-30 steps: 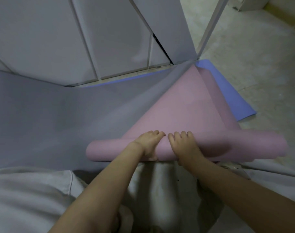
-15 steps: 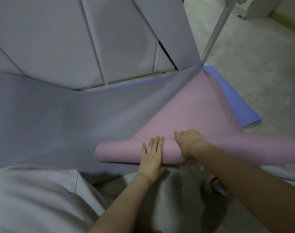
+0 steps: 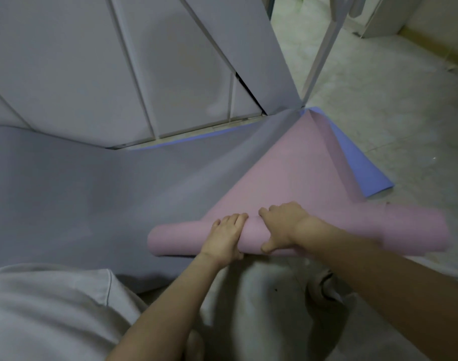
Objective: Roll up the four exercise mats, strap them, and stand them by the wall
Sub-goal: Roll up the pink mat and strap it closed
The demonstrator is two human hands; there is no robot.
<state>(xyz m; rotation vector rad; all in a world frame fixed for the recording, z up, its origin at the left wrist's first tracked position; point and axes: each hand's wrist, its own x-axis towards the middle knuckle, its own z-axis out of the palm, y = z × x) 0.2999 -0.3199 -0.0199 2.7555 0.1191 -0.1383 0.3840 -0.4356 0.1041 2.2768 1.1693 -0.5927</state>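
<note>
I'm watching a slim white metal pole (image 3: 319,56) rising through dim light. Left of it, flat grey wall panels (image 3: 92,61) are filling the view; right of it, pale mottled stone flooring (image 3: 392,113) is running toward a white cabinet (image 3: 384,16).

We note dim, flat light overall; brightest patch on floor (image 3: 374,108), upper right. Soft shadow pools at lower centre. Right end of pink mat (image 3: 282,178) smeared by blur. Panel seams (image 3: 135,74) bow toward edges.
</note>
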